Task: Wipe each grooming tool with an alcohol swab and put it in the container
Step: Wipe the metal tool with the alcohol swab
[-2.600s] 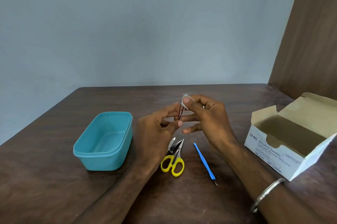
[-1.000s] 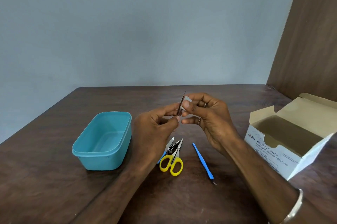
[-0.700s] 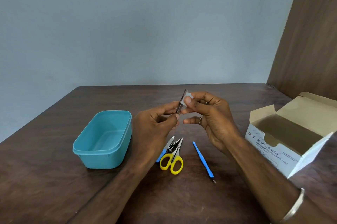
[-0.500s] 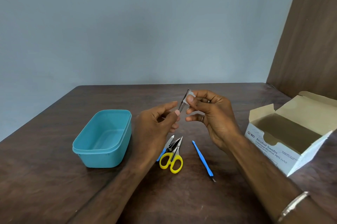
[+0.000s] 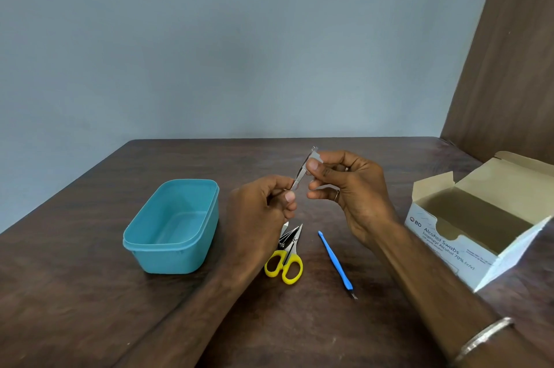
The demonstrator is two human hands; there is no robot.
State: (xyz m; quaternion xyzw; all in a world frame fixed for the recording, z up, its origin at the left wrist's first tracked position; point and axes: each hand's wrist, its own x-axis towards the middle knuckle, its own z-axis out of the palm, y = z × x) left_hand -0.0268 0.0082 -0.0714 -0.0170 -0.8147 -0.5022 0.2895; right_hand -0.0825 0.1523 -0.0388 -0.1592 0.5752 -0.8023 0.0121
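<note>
Nearest, at five o'clock, a metal bangle (image 5: 482,337) circles the right forearm. On the dark wooden table (image 5: 90,292), the yellow-handled scissors (image 5: 286,256) lie at six o'clock, blades pointing away, with another metal tool (image 5: 284,229) partly hidden under them and the left wrist. Just right of them lies a blue-handled cuticle tool (image 5: 335,262), its metal tip toward the viewer. The teal container (image 5: 171,253) sits at eight o'clock with nothing in it. At three o'clock the white cardboard box (image 5: 443,244) stands with flaps open; its inside is in shadow, so its contents cannot be told. Its front reads "BD Alcohol Swabs, Isopropyl Alcohol 70% (v/v)". Above the scissors, the left hand (image 5: 263,208) pinches the lower end of slim metal tweezers (image 5: 301,174), tilted up toward one o'clock. The right hand (image 5: 350,187) pinches a small white swab (image 5: 315,156) around their upper end.
</note>
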